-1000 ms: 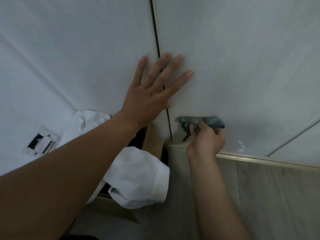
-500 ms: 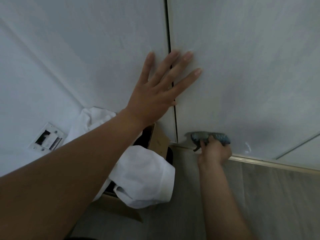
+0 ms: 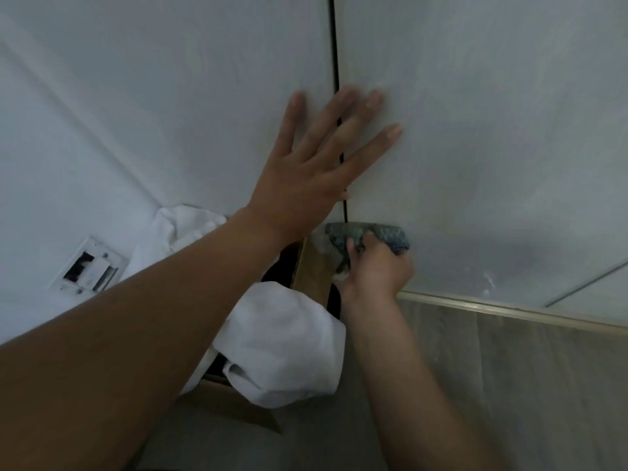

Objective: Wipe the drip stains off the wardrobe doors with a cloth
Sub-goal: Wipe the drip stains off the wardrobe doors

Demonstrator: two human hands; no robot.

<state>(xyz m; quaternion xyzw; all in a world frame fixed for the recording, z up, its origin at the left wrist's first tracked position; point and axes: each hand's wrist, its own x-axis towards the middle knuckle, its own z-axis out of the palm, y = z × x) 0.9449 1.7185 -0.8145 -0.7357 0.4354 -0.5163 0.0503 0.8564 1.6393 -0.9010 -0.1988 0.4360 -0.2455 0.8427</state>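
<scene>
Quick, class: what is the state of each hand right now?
Left hand: open, flat on the wardrobe doors.
Right hand: holding the cloth.

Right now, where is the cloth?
Head view, lower centre: the cloth is held low on the right wardrobe door at the door gap, gripped by the right hand, just below the left hand and above the floor trim.

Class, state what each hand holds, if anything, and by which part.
The right hand grips the cloth around its bunched middle. The left hand holds nothing, flat on the wardrobe doors.
</scene>
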